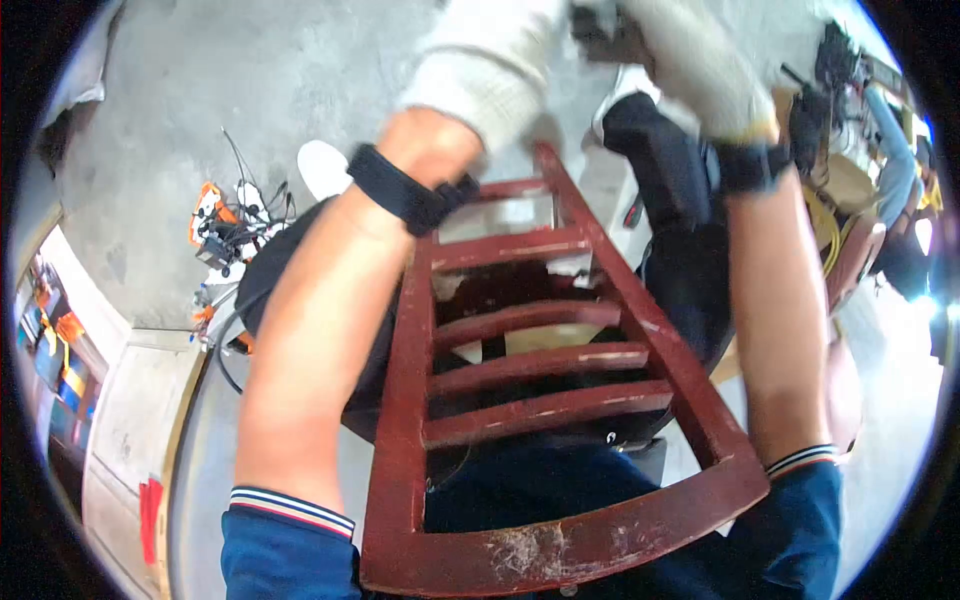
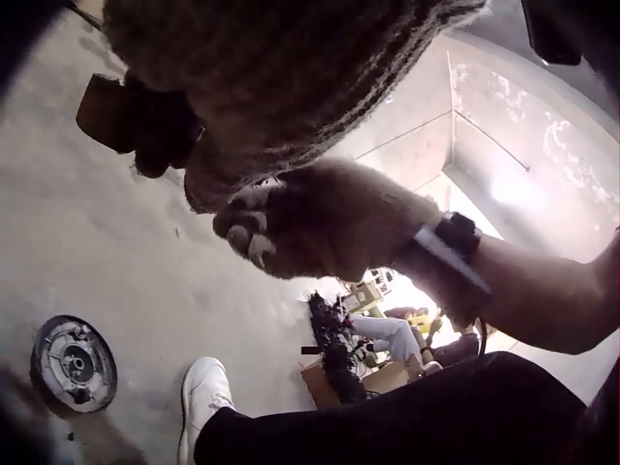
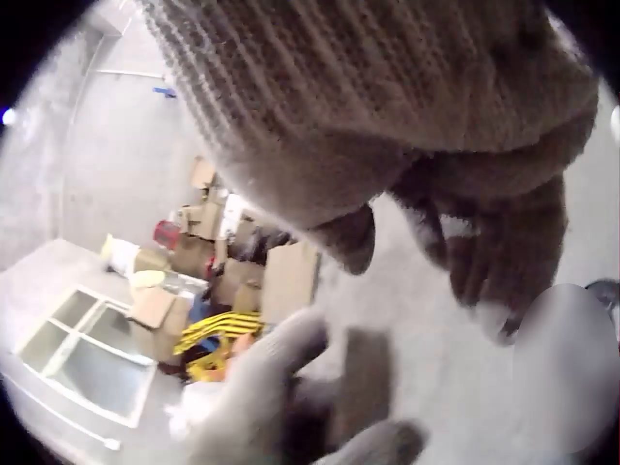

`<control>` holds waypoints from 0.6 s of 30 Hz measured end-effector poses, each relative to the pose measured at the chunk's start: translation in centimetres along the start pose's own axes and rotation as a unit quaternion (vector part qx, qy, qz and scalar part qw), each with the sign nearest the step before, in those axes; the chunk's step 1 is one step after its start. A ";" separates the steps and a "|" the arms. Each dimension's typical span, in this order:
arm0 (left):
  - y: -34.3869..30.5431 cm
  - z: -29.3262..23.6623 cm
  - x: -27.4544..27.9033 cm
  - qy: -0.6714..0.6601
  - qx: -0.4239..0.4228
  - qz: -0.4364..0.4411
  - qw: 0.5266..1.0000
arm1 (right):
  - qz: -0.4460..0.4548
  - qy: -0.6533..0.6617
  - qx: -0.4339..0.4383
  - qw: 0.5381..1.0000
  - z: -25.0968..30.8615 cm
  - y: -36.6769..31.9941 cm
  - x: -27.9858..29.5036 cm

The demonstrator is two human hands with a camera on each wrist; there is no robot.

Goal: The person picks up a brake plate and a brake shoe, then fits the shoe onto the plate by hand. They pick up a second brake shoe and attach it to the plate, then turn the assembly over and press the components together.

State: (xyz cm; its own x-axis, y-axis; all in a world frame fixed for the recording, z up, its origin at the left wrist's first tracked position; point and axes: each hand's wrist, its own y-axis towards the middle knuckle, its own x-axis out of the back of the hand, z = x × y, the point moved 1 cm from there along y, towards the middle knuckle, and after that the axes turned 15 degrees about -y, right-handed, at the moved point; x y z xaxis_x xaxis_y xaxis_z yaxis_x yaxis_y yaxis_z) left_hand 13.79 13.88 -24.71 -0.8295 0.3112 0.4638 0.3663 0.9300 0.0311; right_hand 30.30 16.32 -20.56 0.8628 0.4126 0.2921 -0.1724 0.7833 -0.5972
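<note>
Both hands wear off-white knitted gloves with dark finger areas. The left hand is at the top of the head view. In the left wrist view it pinches a small brown block; the same block shows between its thumb and fingers in the right wrist view. Beside it, the right hand has relaxed, slightly bent fingers and its thumb apart, with nothing visible in its grasp. A dark red wooden chair frame, scuffed on its curved rail, lies over the person's lap, below both hands.
Tools and cables lie on the grey floor at the left. A round metal part rests on the floor near a white shoe. Cardboard boxes and yellow items are piled by the wall. Another person sits at the right.
</note>
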 end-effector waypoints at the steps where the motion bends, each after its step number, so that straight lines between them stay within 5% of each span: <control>1: -0.1 0.5 -0.7 0.008 -0.033 -0.032 0.999 | 0.006 -0.008 0.019 1.000 -0.9 0.3 -0.2; 4: -0.9 2.8 -2.3 0.028 -0.035 -0.021 0.999 | 0.019 0.187 -0.019 0.982 -5.1 1.7 -2.2; 6: -1.1 3.1 -2.5 0.017 -0.018 -0.031 0.999 | 0.008 0.177 -0.032 0.984 -4.8 2.4 -2.3; 8: -1.2 2.8 -2.1 0.018 -0.024 -0.027 0.999 | 0.062 0.023 0.074 0.995 -4.6 3.2 -1.4; 10: -1.0 2.5 -1.5 0.022 -0.039 -0.026 0.999 | 0.063 0.034 0.072 0.995 -1.7 2.6 -1.4; 13: -1.1 2.7 -1.5 -0.073 -0.025 -0.033 0.996 | -0.028 -0.151 -0.096 0.983 1.7 2.0 -1.1; 16: -0.2 1.9 0.2 -0.024 -0.056 -0.097 0.993 | -0.031 -0.037 0.009 0.999 -1.7 3.6 -0.5; 18: -0.1 2.2 1.2 0.025 -0.008 -0.112 0.993 | -0.123 -0.013 -0.072 0.990 -0.6 3.3 -0.9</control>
State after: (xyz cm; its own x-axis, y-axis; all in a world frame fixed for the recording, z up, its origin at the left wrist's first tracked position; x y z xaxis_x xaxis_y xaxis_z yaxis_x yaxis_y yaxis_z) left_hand 11.80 14.58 -26.11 -0.8688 0.0857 0.4876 0.1817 0.9714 0.1529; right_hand 29.19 18.30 -23.24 0.8570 0.2310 0.4607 0.1126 0.7885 -0.6047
